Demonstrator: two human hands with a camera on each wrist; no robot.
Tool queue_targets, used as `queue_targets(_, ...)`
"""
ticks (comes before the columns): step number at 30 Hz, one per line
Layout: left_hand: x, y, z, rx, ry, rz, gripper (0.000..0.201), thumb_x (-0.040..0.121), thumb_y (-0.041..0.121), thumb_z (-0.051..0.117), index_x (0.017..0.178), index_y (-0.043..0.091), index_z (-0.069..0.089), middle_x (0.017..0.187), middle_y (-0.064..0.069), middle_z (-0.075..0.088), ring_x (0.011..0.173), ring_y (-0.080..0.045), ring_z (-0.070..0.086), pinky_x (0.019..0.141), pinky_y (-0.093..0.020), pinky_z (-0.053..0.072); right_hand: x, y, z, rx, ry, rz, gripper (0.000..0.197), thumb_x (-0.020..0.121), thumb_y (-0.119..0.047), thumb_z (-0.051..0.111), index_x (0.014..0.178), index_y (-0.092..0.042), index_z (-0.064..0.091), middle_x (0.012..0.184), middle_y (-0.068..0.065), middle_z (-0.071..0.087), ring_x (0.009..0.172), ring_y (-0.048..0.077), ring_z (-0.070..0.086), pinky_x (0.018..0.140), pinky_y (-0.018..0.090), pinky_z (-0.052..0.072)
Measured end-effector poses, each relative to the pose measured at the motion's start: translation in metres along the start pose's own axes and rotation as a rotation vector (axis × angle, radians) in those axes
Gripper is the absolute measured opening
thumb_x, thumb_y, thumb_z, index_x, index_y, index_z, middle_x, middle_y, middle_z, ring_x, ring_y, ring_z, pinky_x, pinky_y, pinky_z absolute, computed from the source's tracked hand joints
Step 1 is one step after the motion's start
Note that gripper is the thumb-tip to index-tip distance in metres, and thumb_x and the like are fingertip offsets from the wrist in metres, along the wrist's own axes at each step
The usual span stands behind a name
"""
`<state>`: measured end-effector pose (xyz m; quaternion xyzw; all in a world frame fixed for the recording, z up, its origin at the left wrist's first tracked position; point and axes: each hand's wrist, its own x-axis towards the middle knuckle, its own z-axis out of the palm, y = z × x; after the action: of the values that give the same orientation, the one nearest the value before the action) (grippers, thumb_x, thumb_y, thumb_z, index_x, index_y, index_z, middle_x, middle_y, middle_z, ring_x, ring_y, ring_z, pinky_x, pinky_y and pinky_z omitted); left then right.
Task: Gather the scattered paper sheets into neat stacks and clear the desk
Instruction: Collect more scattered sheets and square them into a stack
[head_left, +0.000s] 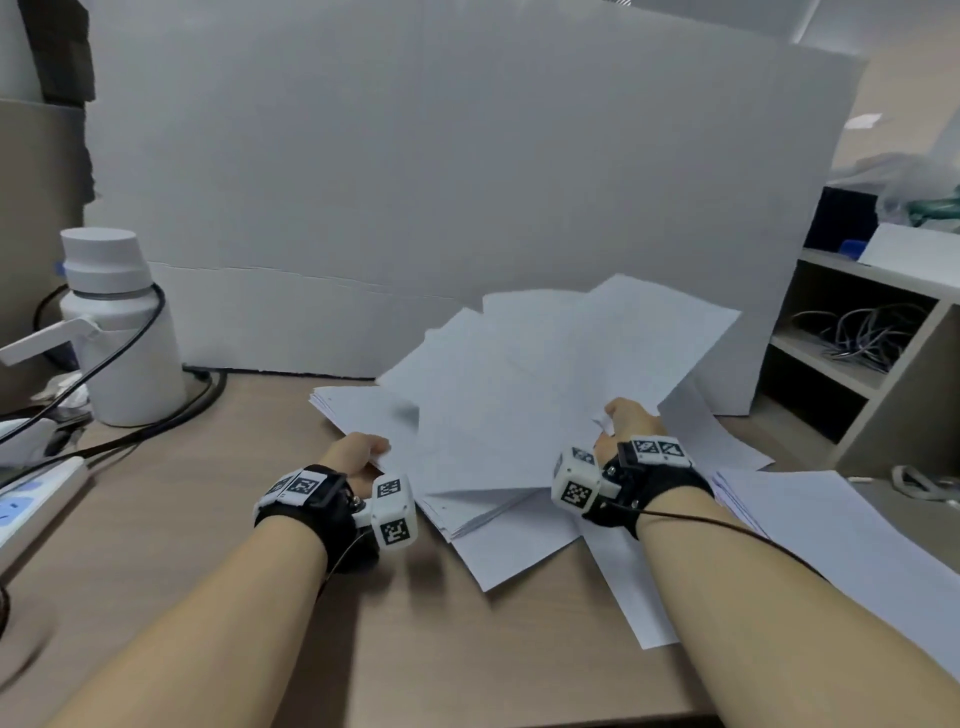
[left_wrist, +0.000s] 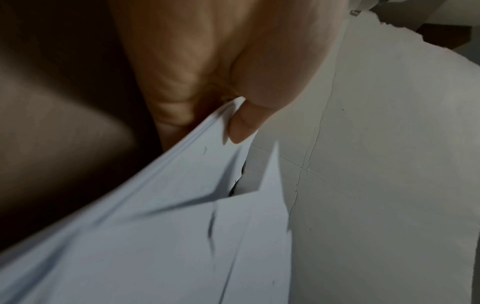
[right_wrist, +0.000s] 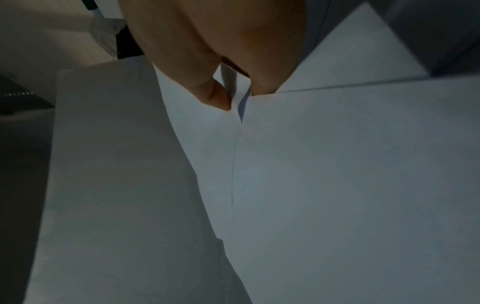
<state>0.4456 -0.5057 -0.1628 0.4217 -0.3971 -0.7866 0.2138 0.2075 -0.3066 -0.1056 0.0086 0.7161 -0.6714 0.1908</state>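
At the centre of the head view, a fanned bundle of paper sheets (head_left: 540, 384) is held raised off the wooden counter (head_left: 218, 519), its far corners splayed toward the white cardboard screen (head_left: 415, 182) behind; the left hand (head_left: 356, 452) is clamped on the bundle's lower left edge, and in the left wrist view a thumb (left_wrist: 249, 115) is seen pressed onto the sheet edges with fingers curled beneath; the right hand (head_left: 626, 423) is pinched on the right edge, thumb and finger closed on a sheet fold in the right wrist view. The hands are set well apart, one at each side of the bundle. More loose sheets (head_left: 519, 540) are left lying under the bundle toward the lower centre of the frame, and another spread of sheets (head_left: 841, 525) is seen at the lower right; a white bottle (head_left: 119, 322) stands at the left, with a power strip (head_left: 31, 499) near the left edge and a shelf unit (head_left: 857, 332) at the right.

The gathering step is judged to be in hand, with the sheets collected but not squared; the task is perhaps midway. The next move would call for the splayed corners to be drawn in and the edges tapped flush on the counter; slipping of the loosely held far sheets is the likely risk.
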Motion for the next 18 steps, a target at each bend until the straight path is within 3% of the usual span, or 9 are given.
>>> queue_targets(2,0.004,0.002,-0.002,-0.011,-0.032,0.009,0.027,0.104,0.006,0.041,0.128,-0.003,0.051,0.116,-0.023,0.065,0.098,-0.038,0.063,0.081,-0.053,0.047,0.008,0.013,0.001,-0.195,0.04,-0.064,0.046,0.093,-0.014,0.056,0.139,-0.01,0.048,0.142,0.019,0.048,0.129,0.032,0.052,0.081,0.023,0.051)
queue_targets(3,0.005,0.003,-0.004,-0.03,-0.054,0.01,0.03,0.105,0.011,0.042,0.131,-0.001,0.051,0.119,-0.022,0.065,0.101,-0.037,0.063,0.083,-0.053,0.047,0.009,0.018,0.0,-0.22,0.052,-0.102,0.044,0.092,-0.012,0.059,0.135,-0.015,0.052,0.139,0.016,0.051,0.125,0.033,0.054,0.093,0.028,0.048)
queue_targets(5,0.007,0.003,-0.004,-0.067,-0.071,0.019,0.037,0.106,0.029,0.047,0.128,0.001,0.056,0.115,-0.021,0.067,0.099,-0.037,0.064,0.082,-0.051,0.049,0.014,0.034,0.0,-0.283,0.044,-0.12,0.043,0.09,-0.013,0.063,0.132,-0.018,0.055,0.134,0.011,0.057,0.122,0.032,0.055,0.1,0.03,0.045)
queue_targets(7,0.006,0.0,0.0,-0.043,-0.095,0.009,0.046,0.101,0.042,0.055,0.123,0.002,0.063,0.115,-0.021,0.07,0.105,-0.038,0.066,0.084,-0.051,0.052,0.016,0.046,0.001,-0.323,-0.003,-0.149,0.043,0.089,-0.017,0.064,0.132,-0.017,0.056,0.132,0.01,0.058,0.12,0.031,0.056,0.1,0.029,0.045)
queue_targets(8,0.008,-0.004,0.002,-0.016,-0.108,0.017,0.046,0.099,0.04,0.06,0.123,0.001,0.064,0.116,-0.022,0.07,0.108,-0.039,0.066,0.089,-0.054,0.053,0.013,0.049,0.0,-0.313,-0.022,-0.15,0.045,0.088,-0.018,0.065,0.132,-0.017,0.056,0.131,0.009,0.059,0.117,0.03,0.058,0.097,0.027,0.045)
queue_targets(11,0.013,-0.011,0.005,0.154,-0.021,0.027,0.04,0.09,0.011,0.07,0.125,-0.005,0.061,0.118,-0.026,0.069,0.108,-0.045,0.067,0.097,-0.06,0.051,0.01,0.053,-0.003,-0.288,-0.139,-0.143,0.046,0.086,-0.019,0.07,0.13,-0.012,0.056,0.128,0.007,0.059,0.098,0.027,0.063,0.091,0.025,0.044)
queue_targets(14,0.032,-0.009,-0.003,0.281,0.06,0.024,0.041,0.075,0.002,0.074,0.113,-0.009,0.062,0.113,-0.029,0.069,0.103,-0.047,0.068,0.094,-0.064,0.051,0.013,0.046,-0.009,-0.222,-0.166,-0.097,0.047,0.088,-0.016,0.067,0.132,-0.006,0.053,0.131,0.015,0.058,0.077,0.023,0.068,0.092,0.031,0.051)
queue_targets(16,0.051,-0.007,-0.012,0.302,0.095,0.006,0.043,0.071,0.004,0.077,0.109,-0.008,0.061,0.113,-0.031,0.068,0.102,-0.05,0.067,0.092,-0.069,0.05,0.017,0.039,-0.012,-0.291,-0.161,-0.059,0.044,0.09,-0.01,0.062,0.132,-0.002,0.051,0.128,0.019,0.056,0.065,0.025,0.061,0.08,0.038,0.059)
queue_targets(18,0.046,-0.004,-0.013,0.296,0.099,0.011,0.034,0.078,0.002,0.073,0.107,-0.008,0.06,0.115,-0.031,0.067,0.104,-0.05,0.066,0.093,-0.07,0.048,0.021,0.034,-0.016,-0.406,-0.15,-0.029,0.025,0.089,-0.004,0.062,0.113,-0.008,0.055,0.113,0.015,0.054,0.07,0.023,0.054,0.067,0.034,0.058)
